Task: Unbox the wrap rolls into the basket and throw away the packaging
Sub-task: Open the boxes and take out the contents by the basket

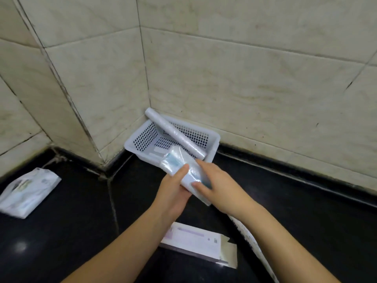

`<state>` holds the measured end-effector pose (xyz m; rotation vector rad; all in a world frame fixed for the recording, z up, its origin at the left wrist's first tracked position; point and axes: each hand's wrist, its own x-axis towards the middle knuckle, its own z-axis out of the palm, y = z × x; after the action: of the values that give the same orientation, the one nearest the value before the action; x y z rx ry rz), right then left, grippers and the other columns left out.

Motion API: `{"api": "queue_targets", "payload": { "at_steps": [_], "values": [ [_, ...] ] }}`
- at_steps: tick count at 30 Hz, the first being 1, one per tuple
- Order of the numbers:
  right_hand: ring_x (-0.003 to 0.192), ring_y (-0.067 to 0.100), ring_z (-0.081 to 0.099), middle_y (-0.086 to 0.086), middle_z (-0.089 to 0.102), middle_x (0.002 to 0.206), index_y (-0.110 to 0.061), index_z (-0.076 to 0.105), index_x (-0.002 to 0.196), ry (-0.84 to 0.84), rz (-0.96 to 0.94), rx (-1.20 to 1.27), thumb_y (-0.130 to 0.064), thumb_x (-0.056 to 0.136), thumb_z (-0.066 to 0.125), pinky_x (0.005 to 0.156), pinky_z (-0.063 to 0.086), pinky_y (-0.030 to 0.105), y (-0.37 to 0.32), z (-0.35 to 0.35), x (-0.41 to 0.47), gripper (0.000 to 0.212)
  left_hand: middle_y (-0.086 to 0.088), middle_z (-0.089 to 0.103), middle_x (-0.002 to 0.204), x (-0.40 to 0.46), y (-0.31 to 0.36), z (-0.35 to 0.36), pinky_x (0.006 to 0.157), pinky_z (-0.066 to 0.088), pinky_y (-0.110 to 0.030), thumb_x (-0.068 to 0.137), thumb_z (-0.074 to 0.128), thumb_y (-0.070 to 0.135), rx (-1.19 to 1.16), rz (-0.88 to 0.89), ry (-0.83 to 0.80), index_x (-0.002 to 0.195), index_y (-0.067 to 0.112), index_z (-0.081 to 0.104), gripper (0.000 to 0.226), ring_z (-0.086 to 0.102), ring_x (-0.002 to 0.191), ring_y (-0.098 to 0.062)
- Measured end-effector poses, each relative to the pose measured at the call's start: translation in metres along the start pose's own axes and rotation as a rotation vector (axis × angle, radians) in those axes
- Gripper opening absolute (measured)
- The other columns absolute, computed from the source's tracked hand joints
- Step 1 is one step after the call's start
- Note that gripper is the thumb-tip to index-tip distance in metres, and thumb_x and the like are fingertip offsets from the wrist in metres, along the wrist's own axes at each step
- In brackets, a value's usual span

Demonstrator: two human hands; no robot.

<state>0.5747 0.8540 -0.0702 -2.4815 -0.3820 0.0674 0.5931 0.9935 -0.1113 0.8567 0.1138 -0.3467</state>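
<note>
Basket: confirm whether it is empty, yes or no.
No: one long wrap roll lies slanted in the basket, its upper end over the rim.

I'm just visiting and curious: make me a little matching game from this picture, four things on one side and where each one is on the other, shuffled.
Things:
1. white roll
2. plastic-wrapped pack
3. opened carton
4. white pouch

Places:
A. lying flat on the black counter near the forearms
B. held in both hands
C. on the counter at far left
D. leaning across the basket

Pairs: 1-D, 2-B, 3-A, 4-C
</note>
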Motion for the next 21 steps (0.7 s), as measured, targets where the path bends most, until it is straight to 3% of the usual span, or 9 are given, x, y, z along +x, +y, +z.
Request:
{"api": "queue_targets", "payload": {
  "at_steps": [3,5,6,9,11,14,17,21],
  "values": [
    [0.090,0.014,0.059,-0.004,0.064,0.096,-0.022,0.061,0.109,-0.064,0.144,0.186,-0.022,0.087,0.059,0.085,0.048,0.034,-0.004,0.008,0.041,0.022,-0.022,0.063,0.120,0.016,0.013,-0.021,0.092,0.051,-0.042,0.093,0.050,0.015,0.052,0.032,0.001,0.124,0.003,0.053,0.034,0.062,0.111,-0.033],
    [0.072,0.011,0.053,-0.007,0.055,0.076,-0.020,0.060,0.084,-0.114,0.195,0.268,-0.020,0.086,0.062,0.071,0.045,0.030,-0.002,0.013,0.069,0.003,-0.019,0.066,0.117,0.033,0.025,-0.035,0.089,0.052,-0.038,0.093,0.052,0.018,0.206,0.079,0.064,0.122,0.005,0.055,0.032,0.064,0.107,-0.028],
    [0.069,0.008,0.054,-0.008,0.055,0.074,-0.021,0.058,0.078,-0.150,0.213,0.337,-0.019,0.086,0.063,0.067,0.044,0.025,-0.002,0.016,0.083,0.009,-0.014,0.068,0.113,0.043,0.031,-0.042,0.084,0.054,-0.033,0.093,0.054,0.022,0.286,0.099,0.098,0.122,0.009,0.056,0.032,0.067,0.103,-0.023],
    [0.067,0.003,0.063,-0.003,0.066,0.083,-0.024,0.061,0.084,-0.163,0.281,0.492,-0.016,0.087,0.061,0.063,0.049,0.019,0.001,0.030,0.129,0.008,0.005,0.069,0.103,0.077,0.052,-0.058,0.069,0.052,-0.017,0.091,0.056,0.032,0.448,0.156,0.155,0.113,0.026,0.057,0.023,0.067,0.094,-0.010],
    [0.075,0.014,0.063,0.000,0.065,0.089,-0.017,0.060,0.099,-0.063,0.319,0.430,-0.015,0.088,0.058,0.065,0.049,0.026,0.007,0.036,0.165,0.012,0.005,0.062,0.108,0.101,0.060,-0.077,0.077,0.047,-0.020,0.090,0.055,0.036,0.665,0.223,0.231,0.108,0.027,0.055,0.020,0.060,0.102,-0.012],
    [0.088,0.024,0.057,0.004,0.062,0.098,-0.012,0.053,0.118,0.006,0.316,0.145,-0.011,0.090,0.047,0.071,0.040,0.027,0.021,0.043,0.217,0.029,-0.006,0.061,0.109,0.123,0.058,-0.123,0.099,0.039,-0.036,0.092,0.050,0.034,1.355,0.384,0.340,0.107,0.012,0.060,0.029,0.053,0.107,-0.021],
    [0.098,0.030,0.056,0.017,0.059,0.120,-0.007,0.047,0.127,-0.141,0.269,-0.116,-0.011,0.093,0.039,0.078,0.041,0.031,0.034,0.070,0.249,0.036,-0.007,0.061,0.091,0.127,0.045,-0.153,0.112,0.024,-0.042,0.094,0.035,0.032,1.835,0.476,0.234,0.089,0.008,0.064,0.038,0.053,0.097,-0.025],
    [0.090,0.026,0.053,0.006,0.059,0.098,-0.008,0.053,0.108,-0.461,0.263,-0.187,-0.013,0.090,0.044,0.075,0.038,0.030,0.048,0.124,0.253,0.020,-0.008,0.060,0.080,0.133,0.038,-0.156,0.108,0.031,-0.047,0.093,0.027,0.029,1.899,0.574,0.298,0.079,0.009,0.063,0.044,0.055,0.088,-0.027]
  ]
}}
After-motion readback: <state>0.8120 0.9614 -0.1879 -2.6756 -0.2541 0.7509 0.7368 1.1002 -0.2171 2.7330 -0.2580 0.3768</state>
